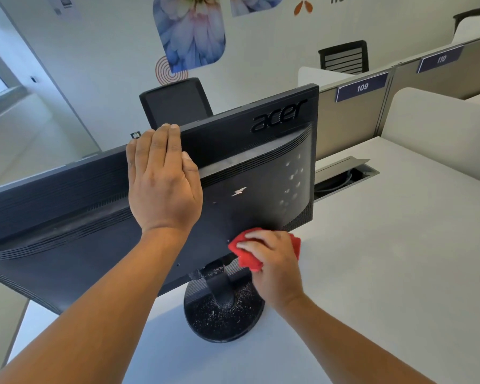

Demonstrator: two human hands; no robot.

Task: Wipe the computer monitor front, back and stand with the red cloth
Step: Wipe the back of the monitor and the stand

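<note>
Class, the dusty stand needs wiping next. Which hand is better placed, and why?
Right. The right hand holds the cloth just above the stand; the left hand lies flat on the monitor, steadying it.

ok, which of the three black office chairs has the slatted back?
The middle black office chair, just beyond the blue 109 label. The chair behind the black monitor has a plain back; the far-right chair is mostly hidden.
</note>
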